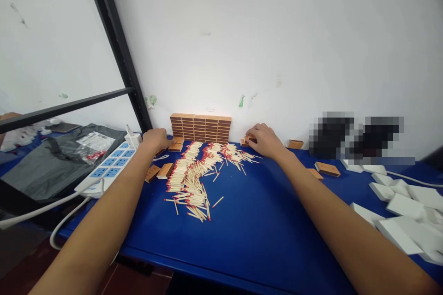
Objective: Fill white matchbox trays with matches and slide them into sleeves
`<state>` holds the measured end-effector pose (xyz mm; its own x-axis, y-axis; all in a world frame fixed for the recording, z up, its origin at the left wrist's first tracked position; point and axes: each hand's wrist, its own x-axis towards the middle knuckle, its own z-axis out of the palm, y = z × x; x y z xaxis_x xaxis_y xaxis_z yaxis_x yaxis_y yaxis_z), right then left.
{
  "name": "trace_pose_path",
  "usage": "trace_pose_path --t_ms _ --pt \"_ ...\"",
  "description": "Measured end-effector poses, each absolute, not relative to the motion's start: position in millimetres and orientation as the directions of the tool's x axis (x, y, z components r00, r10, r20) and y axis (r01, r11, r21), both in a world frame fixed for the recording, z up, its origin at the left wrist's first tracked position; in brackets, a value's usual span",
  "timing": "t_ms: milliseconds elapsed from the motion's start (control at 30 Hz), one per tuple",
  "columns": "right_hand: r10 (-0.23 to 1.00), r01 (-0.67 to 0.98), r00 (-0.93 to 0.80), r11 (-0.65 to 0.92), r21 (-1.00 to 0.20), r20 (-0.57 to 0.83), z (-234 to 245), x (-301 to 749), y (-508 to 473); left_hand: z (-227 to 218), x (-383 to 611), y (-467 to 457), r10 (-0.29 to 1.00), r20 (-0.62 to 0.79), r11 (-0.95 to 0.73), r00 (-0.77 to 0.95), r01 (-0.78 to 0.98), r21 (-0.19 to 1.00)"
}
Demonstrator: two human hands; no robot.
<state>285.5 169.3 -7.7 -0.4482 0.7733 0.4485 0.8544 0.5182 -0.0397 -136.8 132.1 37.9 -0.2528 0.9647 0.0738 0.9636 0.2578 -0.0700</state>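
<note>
My left hand [156,139] reaches to the back left of the blue table, its fingers bent and closed at a matchbox that it partly hides. Beside its fingertips lie stacked orange-brown matchboxes [176,146]. My right hand [265,140] is at the back, right of the middle, with its fingers closed on a small matchbox [246,142] close to the wall. Between my hands a neat wall of stacked matchboxes [200,129] stands upright. In front of it spreads a large heap of red-tipped matches [194,173], some scattered loose.
Two matchboxes [165,171] lie left of the matches, others [327,169] on the right. A white power strip [107,168] with cables and a grey plastic bag [44,161] are at left. White blocks [404,205] pile up at right. A black rack post [114,32] rises at the back left.
</note>
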Motion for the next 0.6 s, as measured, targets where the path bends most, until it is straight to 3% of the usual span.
trace_pose_path --t_ms 333,600 --pt "0.754 0.841 -0.428 0.534 -0.086 0.498 0.8 283.5 170.5 34.0 -130.7 132.8 0.993 0.055 0.110 -0.107 0.992 -0.061" --pt "0.767 0.836 -0.402 0.530 -0.142 0.499 4.9 291.1 177.2 28.3 -127.4 135.7 0.996 0.027 0.091 -0.089 0.992 -0.090"
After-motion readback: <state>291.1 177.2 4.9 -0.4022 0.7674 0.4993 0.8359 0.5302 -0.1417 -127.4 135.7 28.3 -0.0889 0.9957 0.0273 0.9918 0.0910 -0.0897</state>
